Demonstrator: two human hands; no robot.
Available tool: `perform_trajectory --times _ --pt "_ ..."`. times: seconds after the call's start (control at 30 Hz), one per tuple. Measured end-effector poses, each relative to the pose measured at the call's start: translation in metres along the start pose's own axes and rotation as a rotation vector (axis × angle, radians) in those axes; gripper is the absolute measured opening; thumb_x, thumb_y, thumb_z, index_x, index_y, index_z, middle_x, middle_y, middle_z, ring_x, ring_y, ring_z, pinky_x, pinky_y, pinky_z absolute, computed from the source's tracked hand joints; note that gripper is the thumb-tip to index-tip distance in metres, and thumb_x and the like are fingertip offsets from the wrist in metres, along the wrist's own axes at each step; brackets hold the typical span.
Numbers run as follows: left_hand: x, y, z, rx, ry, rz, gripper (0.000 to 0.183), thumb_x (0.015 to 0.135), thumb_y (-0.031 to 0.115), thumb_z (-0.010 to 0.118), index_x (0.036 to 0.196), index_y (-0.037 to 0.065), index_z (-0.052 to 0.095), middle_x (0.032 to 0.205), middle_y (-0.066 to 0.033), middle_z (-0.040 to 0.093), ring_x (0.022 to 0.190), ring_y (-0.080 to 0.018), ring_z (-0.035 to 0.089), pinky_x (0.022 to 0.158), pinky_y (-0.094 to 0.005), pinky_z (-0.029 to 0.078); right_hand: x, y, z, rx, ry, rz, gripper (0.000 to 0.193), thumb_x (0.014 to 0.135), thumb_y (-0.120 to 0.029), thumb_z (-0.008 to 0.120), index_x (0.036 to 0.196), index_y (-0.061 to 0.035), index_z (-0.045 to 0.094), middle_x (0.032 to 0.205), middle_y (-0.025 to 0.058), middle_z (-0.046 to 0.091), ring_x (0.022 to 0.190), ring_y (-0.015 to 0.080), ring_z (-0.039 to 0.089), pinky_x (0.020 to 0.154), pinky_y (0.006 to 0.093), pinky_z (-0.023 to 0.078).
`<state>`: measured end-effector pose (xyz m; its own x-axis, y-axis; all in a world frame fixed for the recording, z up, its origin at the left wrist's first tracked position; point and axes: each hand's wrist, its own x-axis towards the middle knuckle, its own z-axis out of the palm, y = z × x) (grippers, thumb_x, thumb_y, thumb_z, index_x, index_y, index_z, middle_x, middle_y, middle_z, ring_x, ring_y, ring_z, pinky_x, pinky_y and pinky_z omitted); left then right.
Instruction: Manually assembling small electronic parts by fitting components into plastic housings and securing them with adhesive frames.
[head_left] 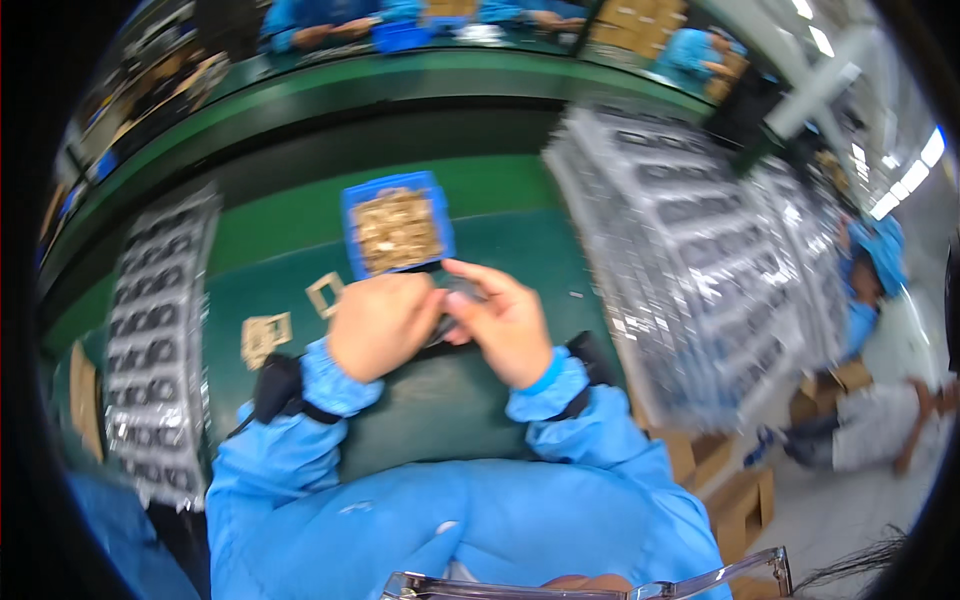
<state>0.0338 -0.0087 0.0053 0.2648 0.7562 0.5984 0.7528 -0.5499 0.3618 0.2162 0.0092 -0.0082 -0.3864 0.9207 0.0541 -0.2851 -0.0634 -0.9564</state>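
Observation:
Over the middle of the green tabletop, my left hand and my right hand come together around a small dark part. Its exact kind is blurred and partly covered by my fingers. My right thumb and fingers pinch it from the right; the left fingers are closed at its other side, their tips mostly hidden behind the hand. Just beyond my hands stands a blue bin heaped with small tan frame-like pieces. Left of my left hand lie a loose tan frame and a small group of similar pieces.
Clear plastic trays of dark parts stand at the left and in a tall stack at the right. Cardboard boxes sit on the floor at lower right. Across the green ledge, several people in blue work. Another person is at the right.

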Motion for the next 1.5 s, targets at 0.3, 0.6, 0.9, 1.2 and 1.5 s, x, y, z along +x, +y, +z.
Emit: perform_trajectory --times 0.3,0.6,0.9,1.2,1.5 --pt "-0.012 0.052 -0.001 -0.367 -0.329 0.102 0.040 0.086 0.019 0.074 0.119 0.003 0.060 0.086 -0.0096 0.068 0.072 -0.0299 0.066 0.063 -0.0396 0.052 -0.155 -0.153 -0.100 -0.638 0.984 -0.845 0.024 0.092 0.002 0.069 0.114 -0.0010 0.061 0.094 0.0054 0.066 0.074 0.0101 0.063 0.066 0.0223 0.052" --pt "-0.023 0.034 0.040 -0.338 -0.521 0.035 0.029 0.087 0.021 0.073 0.110 0.005 0.066 0.089 -0.0107 0.069 0.079 -0.0312 0.068 0.069 -0.0420 0.053 -0.208 -0.236 -0.408 -1.350 1.303 -0.090 0.030 0.079 -0.019 0.082 0.100 -0.0020 0.070 0.077 0.0099 0.069 0.069 0.0206 0.068 0.064 0.0345 0.055" --pt "-0.023 0.032 0.047 -0.322 -0.499 0.033 0.021 0.087 0.022 0.071 0.100 0.007 0.070 0.090 -0.0077 0.070 0.082 -0.0295 0.069 0.070 -0.0409 0.054 -0.141 -0.359 -0.228 -1.645 0.610 -0.094 0.040 0.086 -0.034 0.078 0.111 -0.0027 0.074 0.097 0.0105 0.076 0.089 0.0198 0.071 0.079 0.0328 0.055" --pt "-0.030 0.023 0.052 -0.341 -0.410 0.044 0.016 0.086 0.021 0.072 0.096 0.009 0.071 0.084 -0.0064 0.070 0.076 -0.0278 0.069 0.066 -0.0397 0.054 0.098 -0.324 -0.160 -1.534 0.003 0.012 0.027 0.096 -0.019 0.060 0.118 -0.0088 0.073 0.102 0.0113 0.073 0.090 0.0184 0.069 0.081 0.0343 0.055" --pt "-0.028 0.019 0.059 -0.365 -0.449 0.062 0.015 0.089 0.022 0.063 0.098 0.012 0.070 0.091 -0.0063 0.071 0.078 -0.0323 0.069 0.067 -0.0447 0.054 0.227 -0.205 -0.302 -2.184 0.474 0.076 0.028 0.092 -0.029 0.061 0.110 -0.0136 0.076 0.112 0.0211 0.072 0.108 0.0407 0.066 0.094 0.0456 0.053"
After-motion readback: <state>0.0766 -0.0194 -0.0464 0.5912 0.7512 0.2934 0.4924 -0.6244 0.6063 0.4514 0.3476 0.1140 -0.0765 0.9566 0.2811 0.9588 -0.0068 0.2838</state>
